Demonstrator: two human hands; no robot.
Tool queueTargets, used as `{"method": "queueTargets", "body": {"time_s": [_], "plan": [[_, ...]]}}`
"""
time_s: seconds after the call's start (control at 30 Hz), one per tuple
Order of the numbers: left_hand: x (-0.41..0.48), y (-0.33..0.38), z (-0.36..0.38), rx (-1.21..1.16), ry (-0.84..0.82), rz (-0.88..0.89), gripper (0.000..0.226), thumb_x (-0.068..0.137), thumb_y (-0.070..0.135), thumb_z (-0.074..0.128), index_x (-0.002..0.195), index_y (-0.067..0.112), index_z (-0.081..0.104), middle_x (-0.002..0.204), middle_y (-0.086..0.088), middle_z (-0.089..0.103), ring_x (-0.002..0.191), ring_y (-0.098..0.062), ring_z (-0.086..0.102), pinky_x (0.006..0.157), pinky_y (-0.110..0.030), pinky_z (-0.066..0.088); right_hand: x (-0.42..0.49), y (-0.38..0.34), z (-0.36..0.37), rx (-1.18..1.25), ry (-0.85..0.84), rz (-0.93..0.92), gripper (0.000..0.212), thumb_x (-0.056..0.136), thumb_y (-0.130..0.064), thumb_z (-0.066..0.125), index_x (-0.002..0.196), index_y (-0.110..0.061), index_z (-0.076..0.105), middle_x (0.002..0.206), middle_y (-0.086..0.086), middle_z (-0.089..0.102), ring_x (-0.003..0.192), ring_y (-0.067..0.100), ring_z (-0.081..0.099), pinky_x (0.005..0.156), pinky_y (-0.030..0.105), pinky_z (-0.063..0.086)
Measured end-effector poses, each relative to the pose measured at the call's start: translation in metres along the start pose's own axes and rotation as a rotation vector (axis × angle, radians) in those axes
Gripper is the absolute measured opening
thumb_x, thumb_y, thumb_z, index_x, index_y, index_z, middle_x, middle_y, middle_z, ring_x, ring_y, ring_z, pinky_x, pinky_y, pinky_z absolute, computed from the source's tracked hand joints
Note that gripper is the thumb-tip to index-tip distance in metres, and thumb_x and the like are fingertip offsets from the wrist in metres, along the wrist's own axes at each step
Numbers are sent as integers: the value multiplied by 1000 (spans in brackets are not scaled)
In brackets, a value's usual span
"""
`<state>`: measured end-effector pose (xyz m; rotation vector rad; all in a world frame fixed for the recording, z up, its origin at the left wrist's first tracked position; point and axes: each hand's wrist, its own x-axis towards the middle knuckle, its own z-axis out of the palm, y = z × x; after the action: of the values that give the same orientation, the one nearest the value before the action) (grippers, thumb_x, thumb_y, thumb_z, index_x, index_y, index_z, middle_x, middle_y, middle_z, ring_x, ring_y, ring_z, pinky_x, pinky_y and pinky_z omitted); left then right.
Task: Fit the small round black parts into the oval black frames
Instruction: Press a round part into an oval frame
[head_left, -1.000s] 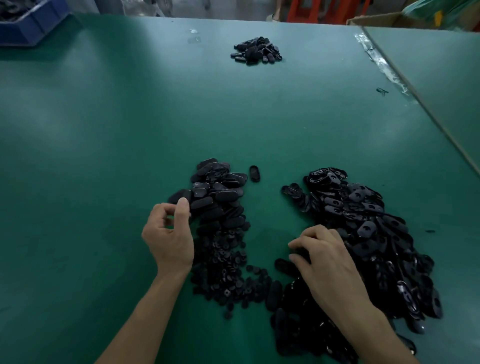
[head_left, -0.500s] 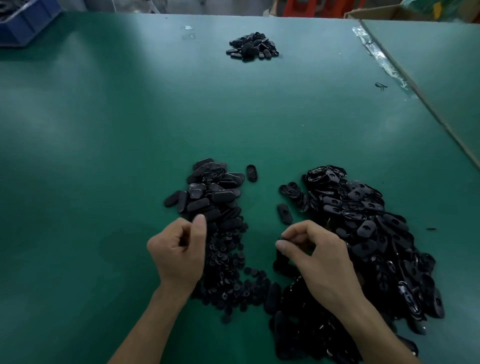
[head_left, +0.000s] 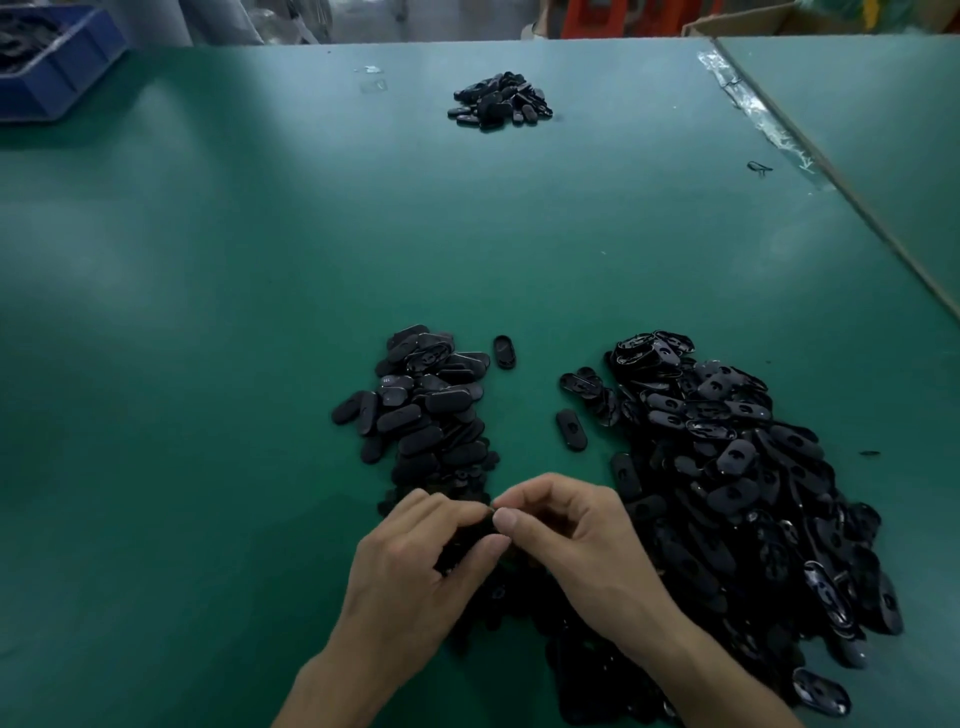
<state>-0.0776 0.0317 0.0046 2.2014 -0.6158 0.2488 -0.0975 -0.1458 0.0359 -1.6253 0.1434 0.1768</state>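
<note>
**Hands met fingertip to fingertip over the near heaps**

The left hand (head_left: 415, 566) and right hand (head_left: 582, 545) are held with fingers curled in and tips pressed together just above the small round parts (head_left: 449, 483), probably so a part can be seated in a frame. What is pinched is lost against the dark heap, so neither the grip nor the piece's long axis can be told. The oval frames (head_left: 727, 467) are heaped at the right, pointing every way. One loose frame (head_left: 570, 429) lies flat on the counter (head_left: 208, 364), long axis roughly near-to-far. A far pile (head_left: 498, 101) is kept well apart.
</note>
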Motion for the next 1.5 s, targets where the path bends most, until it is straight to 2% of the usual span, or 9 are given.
{"method": "queueTargets", "body": {"time_s": [0.13, 0.3, 0.37, 0.53, 0.67, 1.0, 1.27, 1.37, 1.5], "plan": [[-2, -2, -4, -97, -7, -125, 13, 88, 41, 66, 98, 35, 70, 92, 29, 64, 83, 2, 60, 74, -10, 43, 0, -1, -2, -229, 23, -55, 14, 91, -23, 72, 101, -32, 76, 85, -15, 74, 78, 1, 67, 71, 11, 48], [-2, -7, -3, -210, 210, -342, 6, 81, 41, 69, 86, 40, 66, 84, 21, 70, 75, 0, 66, 66, -5, 45, -3, 5, 1, -920, -107, -133, 37, 97, -43, 56, 133, -35, 55, 115, -18, 56, 111, 3, 46, 97, 16, 37], [-3, -11, -6, -208, 329, -402, 7, 81, 46, 66, 84, 42, 63, 83, 21, 69, 76, -3, 65, 65, -6, 45, -6, 6, 3, -989, -148, -145, 39, 98, -46, 52, 135, -35, 53, 116, -16, 50, 112, 7, 42, 99, 20, 36], [-7, -21, -7, -235, 509, -480, 12, 83, 44, 67, 90, 46, 59, 82, 19, 67, 73, -8, 65, 64, -15, 51, -5, 4, 6, -963, -133, -149, 24, 102, -40, 49, 122, -33, 60, 111, -15, 51, 108, 7, 44, 98, 20, 36], [-7, -23, -4, -238, 510, -485, 37, 86, 37, 67, 122, 35, 62, 82, 19, 66, 70, -5, 64, 62, -12, 49, -3, 5, 7, -978, -114, -129, 16, 101, -37, 50, 109, -31, 62, 103, -15, 54, 103, 7, 47, 91, 18, 36], [-9, -20, -4, -305, 643, -409, 21, 88, 33, 69, 89, 50, 57, 84, 15, 70, 77, -11, 70, 72, -19, 55, 6, 7, 5, -831, -86, -52, 18, 103, -30, 50, 117, -27, 62, 100, -11, 55, 99, 9, 51, 91, 27, 46], [-11, -19, 0, -264, 594, -363, 19, 88, 35, 68, 104, 43, 62, 85, 19, 72, 77, -8, 74, 73, -29, 59, 2, 5, -6, -759, -59, -73, 15, 105, -34, 47, 92, -34, 55, 95, -13, 55, 90, 3, 52, 83, 24, 47], [-11, -18, 1, -240, 576, -322, 16, 89, 34, 67, 105, 37, 65, 88, 26, 71, 77, -3, 73, 72, -22, 59, -2, 6, -9, -695, 22, -162, 8, 100, -27, 58, 96, -28, 65, 92, -17, 61, 89, 0, 57, 78, 16, 47], [-7, -16, -1, -303, 580, -303, 14, 95, 38, 64, 108, 41, 68, 88, 14, 75, 72, -9, 74, 70, -20, 58, -4, 8, -13, -654, 65, -205, 15, 96, -14, 65, 106, -24, 72, 95, -23, 58, 96, -9, 55, 82, 4, 41]]}}
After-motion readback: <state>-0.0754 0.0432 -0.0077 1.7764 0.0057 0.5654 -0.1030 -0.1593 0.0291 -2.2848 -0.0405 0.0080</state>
